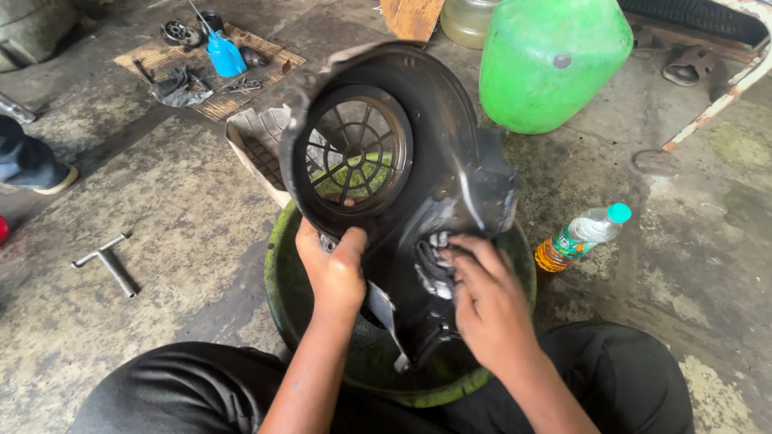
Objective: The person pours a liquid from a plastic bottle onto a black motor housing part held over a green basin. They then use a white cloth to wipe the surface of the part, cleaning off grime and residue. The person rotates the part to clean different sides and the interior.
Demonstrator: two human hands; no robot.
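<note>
Holding black fan cover [418,161] upright over green basin [277,273] | left hand [334,269] clamped on grille rim | right hand [486,301] fingers curled on dirty vents | advice: brace firmly, work small strokes, keep drips over basin.

The black fan cover [402,185] hides most of the green basin [277,273] beneath.

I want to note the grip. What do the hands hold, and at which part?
The left hand grips the black fan cover at the grille's lower rim; the right hand presses its lower part.
</note>
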